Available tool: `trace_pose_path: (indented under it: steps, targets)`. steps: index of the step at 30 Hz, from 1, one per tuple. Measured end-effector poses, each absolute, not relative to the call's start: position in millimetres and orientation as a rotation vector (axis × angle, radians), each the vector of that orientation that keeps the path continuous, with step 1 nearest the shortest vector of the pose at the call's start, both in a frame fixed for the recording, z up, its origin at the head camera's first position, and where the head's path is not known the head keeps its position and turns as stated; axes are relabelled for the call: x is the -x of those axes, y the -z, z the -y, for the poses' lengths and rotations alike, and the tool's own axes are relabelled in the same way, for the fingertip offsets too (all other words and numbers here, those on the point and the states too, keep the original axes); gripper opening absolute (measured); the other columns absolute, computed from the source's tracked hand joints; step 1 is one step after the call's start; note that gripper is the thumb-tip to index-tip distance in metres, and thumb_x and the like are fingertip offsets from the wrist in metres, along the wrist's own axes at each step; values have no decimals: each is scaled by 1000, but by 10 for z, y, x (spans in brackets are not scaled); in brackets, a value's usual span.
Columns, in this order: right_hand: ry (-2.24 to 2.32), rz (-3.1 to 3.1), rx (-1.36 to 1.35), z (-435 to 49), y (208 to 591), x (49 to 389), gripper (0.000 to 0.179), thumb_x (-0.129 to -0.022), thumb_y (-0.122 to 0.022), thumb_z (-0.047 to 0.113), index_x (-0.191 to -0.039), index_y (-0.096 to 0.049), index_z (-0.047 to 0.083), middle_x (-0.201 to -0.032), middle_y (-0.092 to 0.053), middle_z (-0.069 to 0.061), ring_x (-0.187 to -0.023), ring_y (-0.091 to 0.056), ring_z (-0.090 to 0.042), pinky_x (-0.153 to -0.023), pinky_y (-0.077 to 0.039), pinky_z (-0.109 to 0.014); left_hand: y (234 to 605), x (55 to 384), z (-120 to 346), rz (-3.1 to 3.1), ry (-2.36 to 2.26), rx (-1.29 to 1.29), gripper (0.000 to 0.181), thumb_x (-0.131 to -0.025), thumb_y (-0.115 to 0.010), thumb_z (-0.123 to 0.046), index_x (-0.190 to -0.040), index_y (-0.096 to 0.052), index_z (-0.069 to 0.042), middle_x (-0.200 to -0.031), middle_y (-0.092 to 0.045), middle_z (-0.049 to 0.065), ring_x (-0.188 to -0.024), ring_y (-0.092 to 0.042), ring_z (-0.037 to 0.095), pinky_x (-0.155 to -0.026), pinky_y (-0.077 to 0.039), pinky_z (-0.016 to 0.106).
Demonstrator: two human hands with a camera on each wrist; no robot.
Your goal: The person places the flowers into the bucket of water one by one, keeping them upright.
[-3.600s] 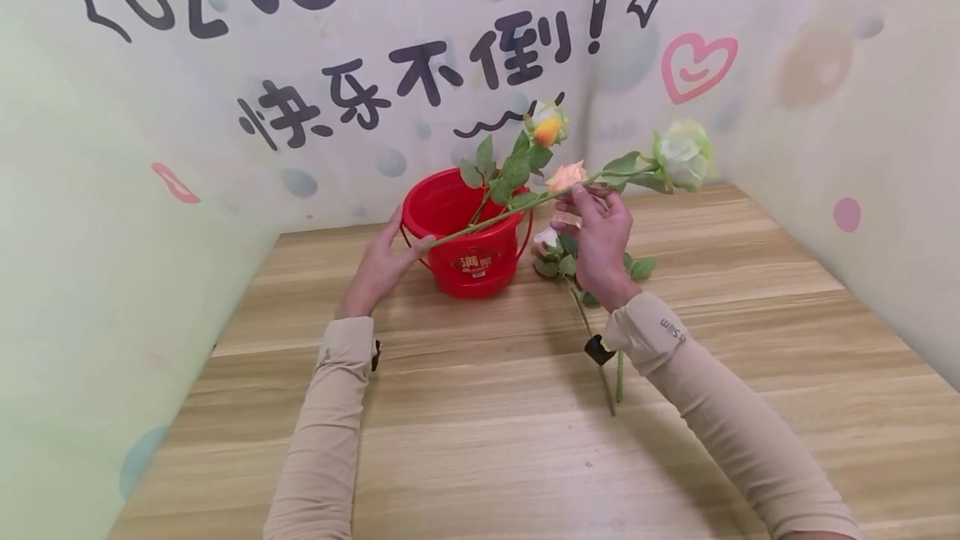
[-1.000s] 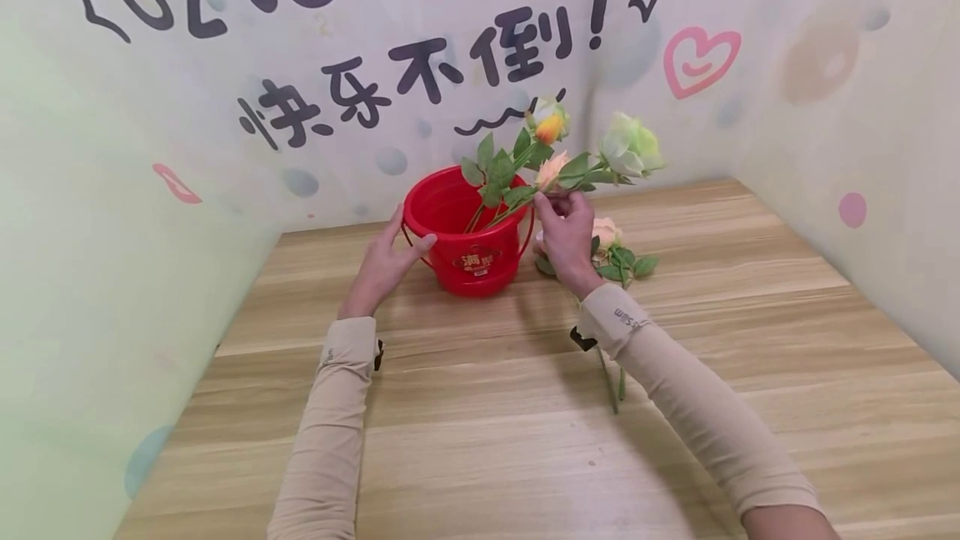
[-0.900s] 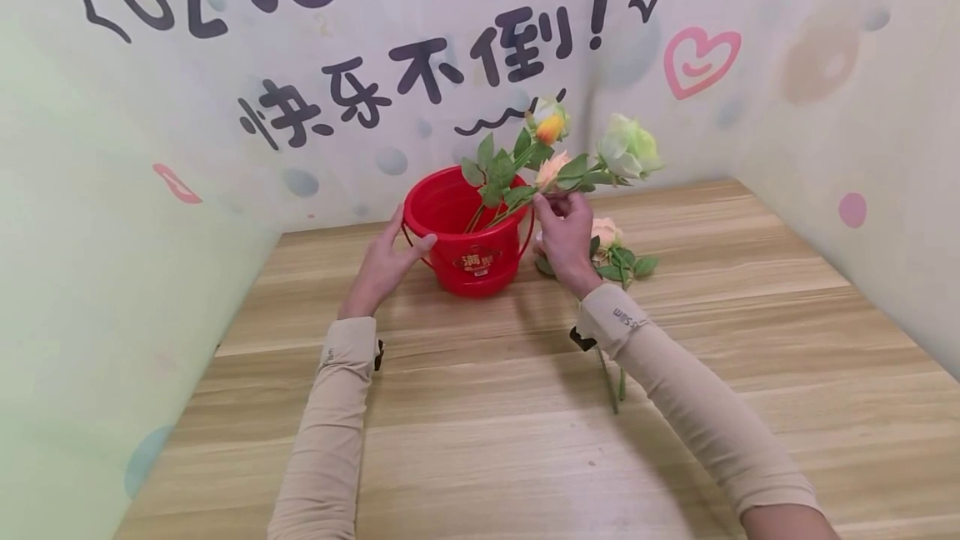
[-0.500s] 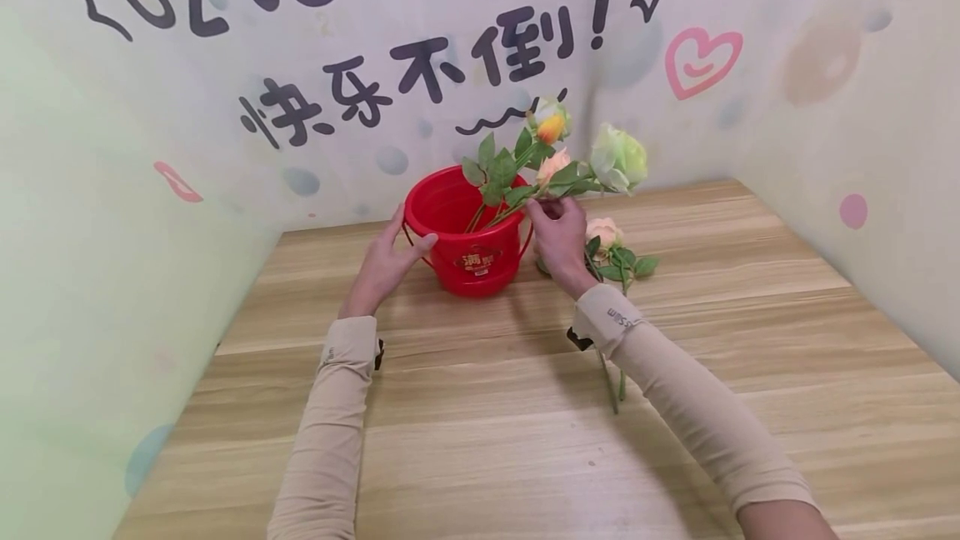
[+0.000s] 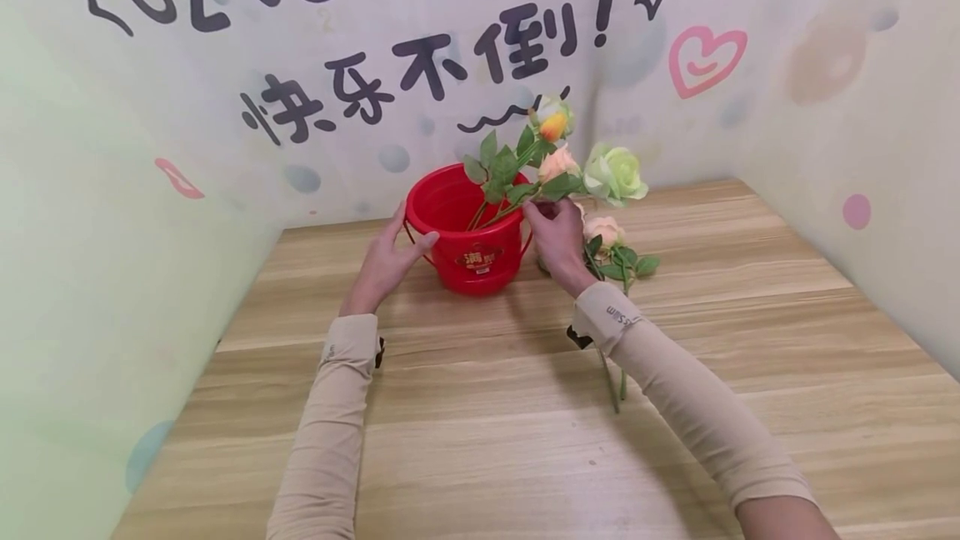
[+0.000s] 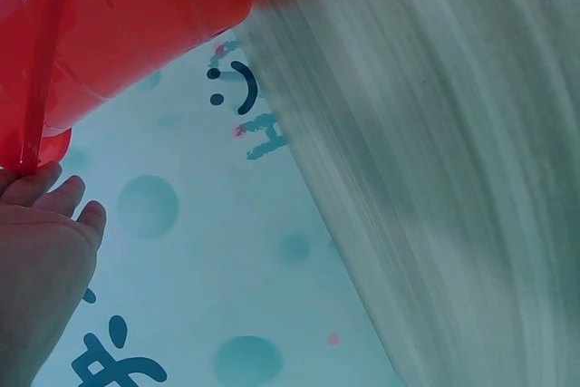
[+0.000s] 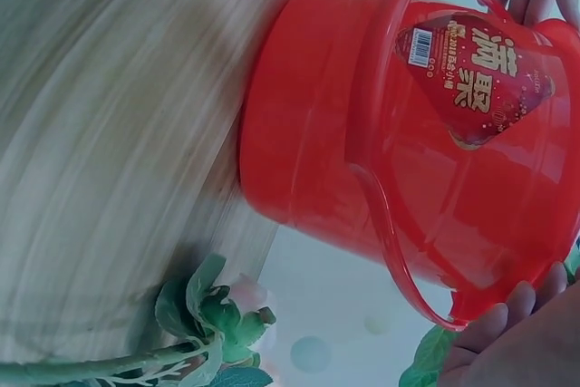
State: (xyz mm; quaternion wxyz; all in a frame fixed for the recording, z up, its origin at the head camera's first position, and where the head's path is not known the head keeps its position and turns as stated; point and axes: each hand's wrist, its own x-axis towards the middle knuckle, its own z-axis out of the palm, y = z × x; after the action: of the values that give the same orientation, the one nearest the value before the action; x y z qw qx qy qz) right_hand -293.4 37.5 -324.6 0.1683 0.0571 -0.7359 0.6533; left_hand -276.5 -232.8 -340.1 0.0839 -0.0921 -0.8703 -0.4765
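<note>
In the head view, the left hand (image 5: 382, 267) holds the red bucket (image 5: 480, 269) at its left rim, thumb at the front. The left wrist view shows its fingers against the bucket (image 6: 136, 15). At the right rim, the right hand (image 5: 558, 242) pinches the stem of a pale green-white rose (image 5: 615, 173), whose head leans out to the right. A white rose with an orange-yellow part (image 5: 553, 123) and a peach rose (image 5: 558, 162) lean out of the bucket beside it. The rose's lower stem end is hidden inside the bucket.
On the wooden table (image 5: 465, 440), right of the bucket, lies another peach rose (image 5: 604, 230), its stem toward the person. A second stem (image 5: 609, 382) lies beside it, its flower mostly hidden by the right hand. A printed wall (image 5: 360, 40) stands behind.
The green-white rose, earlier held across the bucket's front, now has its stem inside. Its head has dropped down and left with the right hand. The left hand stays at the bucket.
</note>
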Motion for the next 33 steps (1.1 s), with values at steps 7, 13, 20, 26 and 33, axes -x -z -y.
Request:
trace_pose_path:
  steps: [7, 13, 20, 26, 33]
  targets:
    - [-1837, 2136, -176, -360, 3247, 2947, 15, -98, -63, 15, -102, -69, 2, -86, -61, -6, -80, -53, -16, -69, -43, -26, 3410, 2778, 2331, 2588, 1424, 291, 92, -96, -67, -57, -167, -20, -22, -169, -26, -2, -154, -24, 23, -120, -30, 55]
    - [-1875, 2135, -172, -364, 3258, 2962, 15, -98, -62, 15, -104, -68, 3, -87, -60, -4, -80, -53, -16, -69, -43, -26, 3412, 2786, 2331, 2592, 1423, 289, 92, -96, -68, -56, -167, -20, -23, -169, -26, -2, -155, -24, 24, -119, -29, 58]
    - [-1904, 2141, -166, -364, 3259, 2959, 14, -98, -63, 15, -106, -66, 4, -88, -60, -4, -80, -52, -14, -68, -42, -25, 3412, 2783, 2334, 2592, 1419, 290, 92, -96, -68, -56, -167, -20, -24, -169, -26, -2, -155, -24, 24, -119, -29, 58]
    - [-1916, 2154, -157, -374, 3270, 2953, 16, -98, -65, 16, -106, -63, 3, -90, -59, -6, -82, -52, -15, -69, -43, -26, 3409, 2775, 2326, 2586, 1425, 293, 92, -95, -68, -57, -167, -20, -23, -169, -27, -1, -154, -24, 24, -119, -30, 57]
    - [-1915, 2179, -175, -400, 3293, 2925, 20, -101, -63, 18, -113, -63, 1, -99, -64, -9, -89, -56, -17, -74, -46, -28, 3410, 2774, 2330, 2590, 1422, 274, 93, -95, -67, -59, -167, -20, -24, -168, -28, -2, -154, -25, 23, -119, -32, 55]
